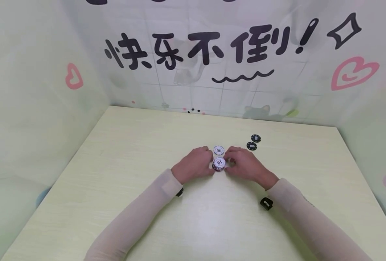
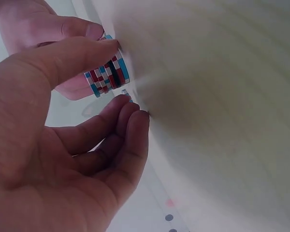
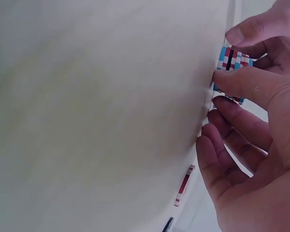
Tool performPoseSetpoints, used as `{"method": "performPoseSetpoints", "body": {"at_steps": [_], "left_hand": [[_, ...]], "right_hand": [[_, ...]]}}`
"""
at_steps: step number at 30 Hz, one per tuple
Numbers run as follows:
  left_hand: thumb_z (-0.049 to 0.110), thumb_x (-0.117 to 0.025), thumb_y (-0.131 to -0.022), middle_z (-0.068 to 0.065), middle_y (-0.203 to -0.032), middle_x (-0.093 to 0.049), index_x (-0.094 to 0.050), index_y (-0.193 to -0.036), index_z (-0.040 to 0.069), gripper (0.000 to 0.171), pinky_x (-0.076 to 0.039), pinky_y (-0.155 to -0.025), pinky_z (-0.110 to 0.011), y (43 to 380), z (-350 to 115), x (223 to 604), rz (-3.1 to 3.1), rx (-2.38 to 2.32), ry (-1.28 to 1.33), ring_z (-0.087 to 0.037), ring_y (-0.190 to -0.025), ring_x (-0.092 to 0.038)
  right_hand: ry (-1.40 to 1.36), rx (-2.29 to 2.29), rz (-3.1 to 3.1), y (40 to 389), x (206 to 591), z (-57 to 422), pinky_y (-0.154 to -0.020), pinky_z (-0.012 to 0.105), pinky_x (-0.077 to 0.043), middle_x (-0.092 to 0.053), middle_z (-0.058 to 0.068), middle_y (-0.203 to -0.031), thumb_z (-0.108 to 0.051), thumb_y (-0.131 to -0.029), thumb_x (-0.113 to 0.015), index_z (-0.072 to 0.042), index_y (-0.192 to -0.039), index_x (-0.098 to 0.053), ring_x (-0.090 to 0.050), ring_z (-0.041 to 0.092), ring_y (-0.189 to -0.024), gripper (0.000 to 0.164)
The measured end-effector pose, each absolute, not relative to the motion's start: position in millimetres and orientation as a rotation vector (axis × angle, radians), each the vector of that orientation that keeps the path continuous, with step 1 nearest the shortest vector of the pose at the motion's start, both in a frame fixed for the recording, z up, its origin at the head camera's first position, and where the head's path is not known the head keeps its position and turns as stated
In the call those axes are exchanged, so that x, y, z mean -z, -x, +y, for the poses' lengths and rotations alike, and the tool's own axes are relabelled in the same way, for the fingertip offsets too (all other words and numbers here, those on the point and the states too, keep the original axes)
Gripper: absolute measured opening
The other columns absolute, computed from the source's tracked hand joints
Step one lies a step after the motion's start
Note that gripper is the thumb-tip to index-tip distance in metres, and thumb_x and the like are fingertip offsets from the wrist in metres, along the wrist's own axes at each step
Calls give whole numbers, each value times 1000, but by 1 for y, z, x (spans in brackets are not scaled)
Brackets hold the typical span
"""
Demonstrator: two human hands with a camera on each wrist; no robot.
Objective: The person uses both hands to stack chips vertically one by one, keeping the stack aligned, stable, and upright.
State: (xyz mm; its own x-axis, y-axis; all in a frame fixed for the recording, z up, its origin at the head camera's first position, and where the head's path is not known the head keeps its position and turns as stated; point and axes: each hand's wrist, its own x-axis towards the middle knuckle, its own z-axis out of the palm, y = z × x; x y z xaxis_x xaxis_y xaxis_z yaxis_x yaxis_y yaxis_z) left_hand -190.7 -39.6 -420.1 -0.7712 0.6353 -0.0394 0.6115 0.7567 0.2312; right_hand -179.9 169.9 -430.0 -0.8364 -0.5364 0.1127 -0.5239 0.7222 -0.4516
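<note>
A short stack of poker chips (image 1: 219,165), topped by a white chip marked 10, stands on the table between both hands. My left hand (image 1: 194,165) curls its thumb and fingers round the stack's left side. From the right, my right hand (image 1: 243,163) does likewise. Red, white, blue and black edge bands show on the stack (image 2: 106,77) in the left wrist view. In the right wrist view, the right thumb (image 3: 241,84) crosses in front of the stack (image 3: 236,59). Just beyond it lies a single white 10 chip (image 1: 218,150).
Two black chips, a nearer one (image 1: 251,146) marked 100 and a farther one (image 1: 256,138), lie beyond my right hand. A red-and-white-edged chip (image 3: 184,186) lies flat near the right fingers. A printed white curtain (image 1: 193,90) hangs behind the light wooden table (image 1: 131,145).
</note>
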Motion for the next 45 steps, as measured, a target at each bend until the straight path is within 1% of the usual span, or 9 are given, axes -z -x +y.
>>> {"method": "performPoseSetpoints", "body": {"at_steps": [4, 7, 11, 14, 20, 25, 33, 38, 45], "left_hand": [[28, -76, -83, 2, -78, -57, -71, -86, 8, 21, -43, -65, -26, 190, -41, 421, 2819, -340, -986, -15, -73, -50], [28, -76, -84, 1, -80, -59, -72, -89, 7, 22, -43, -67, -26, 189, -41, 422, 2810, -351, -964, -15, -75, -51], [29, -76, -85, 0, -83, -61, -73, -91, 6, 24, -44, -68, -26, 188, -42, 422, 2804, -363, -946, -15, -76, -51], [29, -76, -85, -1, -84, -61, -73, -92, 6, 24, -45, -69, -27, 187, -42, 421, 2806, -369, -945, -15, -76, -52], [29, -76, -85, -1, -86, -61, -72, -94, 5, 26, -45, -71, -27, 186, -42, 421, 2808, -368, -929, -15, -78, -52], [29, -76, -85, -1, -85, -60, -71, -92, 6, 25, -44, -69, -27, 186, -42, 422, 2805, -364, -937, -16, -76, -52], [28, -75, -85, 0, -79, -58, -70, -86, 7, 21, -44, -65, -26, 186, -43, 421, 2817, -368, -977, -15, -73, -51], [28, -74, -85, 1, -77, -56, -70, -83, 8, 20, -43, -63, -26, 186, -43, 421, 2819, -377, -986, -15, -72, -50], [29, -74, -85, 1, -77, -55, -69, -82, 9, 21, -43, -63, -26, 187, -43, 421, 2804, -392, -961, -15, -71, -50]], "right_hand": [[931, 780, 2860, 182, 429, 174, -76, 32, -51, -67, 1, -103, 4, -76, -69, -7, -101, -73, -62, 17, -85, 28], [948, 788, 2864, 185, 428, 176, -74, 31, -51, -68, 3, -100, 8, -75, -65, -6, -99, -74, -62, 16, -81, 29], [911, 749, 2882, 191, 424, 177, -75, 32, -51, -68, 5, -99, 3, -77, -67, -4, -100, -73, -62, 16, -81, 25], [843, 705, 2883, 196, 420, 176, -77, 34, -51, -68, 6, -102, -2, -79, -69, -3, -104, -73, -63, 16, -83, 25], [711, 642, 2887, 208, 416, 170, -81, 36, -51, -66, 8, -108, -12, -80, -74, 0, -111, -70, -63, 20, -88, 34], [659, 585, 2895, 217, 417, 166, -82, 36, -51, -63, 8, -112, -20, -80, -78, -1, -116, -68, -63, 20, -91, 42], [645, 498, 2886, 227, 417, 158, -79, 35, -50, -60, 6, -114, -30, -81, -78, -4, -119, -68, -58, 19, -90, 48], [680, 493, 2871, 229, 414, 154, -76, 33, -48, -60, 6, -112, -30, -81, -78, -5, -120, -68, -56, 19, -87, 47], [701, 503, 2846, 231, 413, 151, -74, 33, -46, -59, 4, -106, -27, -82, -79, -11, -113, -72, -55, 18, -86, 35]]}}
